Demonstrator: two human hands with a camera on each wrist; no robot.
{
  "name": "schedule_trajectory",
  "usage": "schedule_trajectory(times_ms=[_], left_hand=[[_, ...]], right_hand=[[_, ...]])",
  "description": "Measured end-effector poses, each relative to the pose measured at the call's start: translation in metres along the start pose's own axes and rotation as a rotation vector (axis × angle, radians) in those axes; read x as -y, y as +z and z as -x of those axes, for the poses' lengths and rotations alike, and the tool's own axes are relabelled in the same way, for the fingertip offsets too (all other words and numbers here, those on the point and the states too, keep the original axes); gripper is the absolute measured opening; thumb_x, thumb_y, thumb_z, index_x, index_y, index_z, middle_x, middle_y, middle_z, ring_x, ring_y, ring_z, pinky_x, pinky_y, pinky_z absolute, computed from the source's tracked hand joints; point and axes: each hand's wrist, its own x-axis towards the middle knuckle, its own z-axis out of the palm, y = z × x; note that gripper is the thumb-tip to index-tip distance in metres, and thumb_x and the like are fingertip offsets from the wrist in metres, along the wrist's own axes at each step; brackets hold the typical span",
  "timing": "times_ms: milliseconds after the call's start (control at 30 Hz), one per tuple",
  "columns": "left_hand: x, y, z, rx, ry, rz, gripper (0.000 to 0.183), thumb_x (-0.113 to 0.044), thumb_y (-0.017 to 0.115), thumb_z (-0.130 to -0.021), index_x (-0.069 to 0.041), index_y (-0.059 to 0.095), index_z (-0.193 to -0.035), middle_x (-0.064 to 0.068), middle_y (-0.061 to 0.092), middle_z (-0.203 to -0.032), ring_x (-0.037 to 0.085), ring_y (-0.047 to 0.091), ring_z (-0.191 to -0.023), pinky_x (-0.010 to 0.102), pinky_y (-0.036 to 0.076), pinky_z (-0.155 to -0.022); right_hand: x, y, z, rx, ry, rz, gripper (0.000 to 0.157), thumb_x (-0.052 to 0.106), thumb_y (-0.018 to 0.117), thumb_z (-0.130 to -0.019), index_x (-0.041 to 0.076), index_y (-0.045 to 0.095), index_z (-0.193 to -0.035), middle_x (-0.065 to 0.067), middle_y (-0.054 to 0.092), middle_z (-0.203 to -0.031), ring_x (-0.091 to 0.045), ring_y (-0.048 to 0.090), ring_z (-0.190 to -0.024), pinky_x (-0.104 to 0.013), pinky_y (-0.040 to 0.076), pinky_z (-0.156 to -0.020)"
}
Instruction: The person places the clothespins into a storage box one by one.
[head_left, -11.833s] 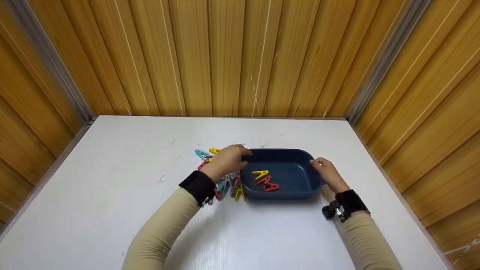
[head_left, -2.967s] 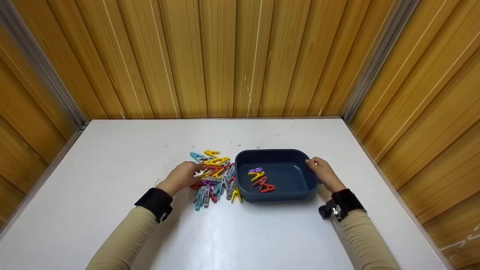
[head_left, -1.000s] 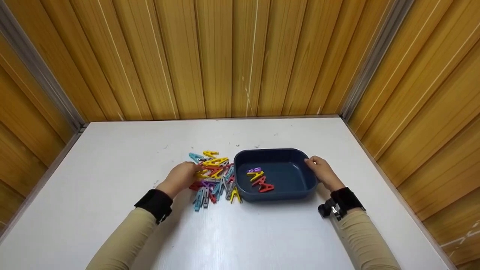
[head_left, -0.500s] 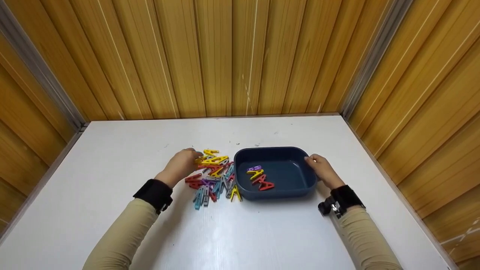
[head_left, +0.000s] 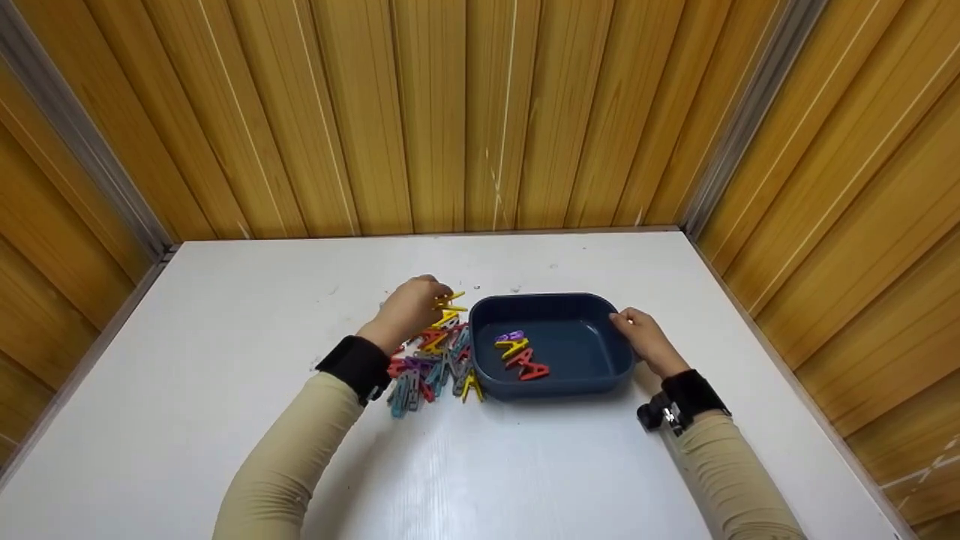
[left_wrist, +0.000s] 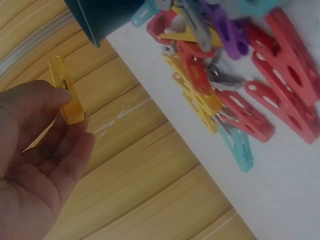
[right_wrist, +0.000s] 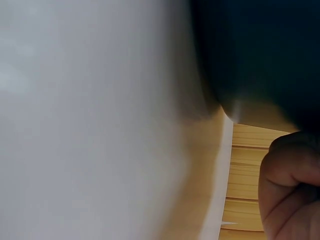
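Note:
My left hand (head_left: 409, 307) pinches a yellow clothespin (left_wrist: 67, 92) between thumb and fingers, raised over the far side of the clothespin pile (head_left: 435, 364) and just left of the bin. Red, yellow, teal, grey and purple clothespins lie jumbled in that pile. The dark blue rectangular bin (head_left: 577, 386) stands against the pile's right side. Inside it, at the left, are a purple clothespin (head_left: 510, 336), a yellow one and red ones. My right hand (head_left: 649, 341) grips the bin's right rim; in the right wrist view its curled fingers (right_wrist: 287, 170) are partly cut off.
The white table (head_left: 247, 337) ends at a wood-patterned wall (head_left: 435, 120) at the back, with similar walls left and right. Black camera bands sit on both wrists. Small dark marks dot the tabletop behind the bin.
The left hand has picked a yellow clothespin from the pile's far end and moved right and up with it. A purple clothespin joined those in the bin earlier. The right hand keeps its grip.

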Motion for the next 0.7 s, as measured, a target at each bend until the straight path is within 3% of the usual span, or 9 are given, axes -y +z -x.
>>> schedule_trajectory(times_ms=[233,400,700], left_hand=[[-0.023,0.016,-0.025,0.04,0.028,0.065,0.03,0.001,0.067,-0.092,0.002,0.072,-0.121,0.022,0.073,-0.117,0.036,0.068,-0.112,0.047,0.055,-0.101],[-0.031,0.033,-0.039,0.074,0.043,0.086,0.031,-0.001,0.064,-0.095,0.003,0.071,-0.125,0.022,0.073,-0.122,0.036,0.067,-0.118,0.047,0.053,-0.106],[-0.041,0.059,-0.052,0.055,0.111,0.075,0.025,0.0,0.064,-0.093,0.002,0.075,-0.115,0.019,0.077,-0.112,0.035,0.071,-0.106,0.047,0.056,-0.099]], right_hand=[[0.008,-0.001,0.005,0.01,0.022,-0.024,0.027,0.022,0.05,-0.107,0.011,0.049,-0.083,0.009,0.039,-0.066,-0.001,0.039,-0.051,-0.018,0.034,-0.047],[0.0,-0.001,0.0,0.005,0.025,-0.029,0.027,0.026,0.051,-0.107,0.014,0.049,-0.083,0.01,0.039,-0.064,-0.002,0.039,-0.052,-0.018,0.034,-0.046],[-0.001,-0.002,0.0,-0.028,0.017,0.0,0.027,0.024,0.051,-0.106,0.014,0.049,-0.081,0.009,0.039,-0.068,-0.003,0.038,-0.056,-0.018,0.033,-0.049]])
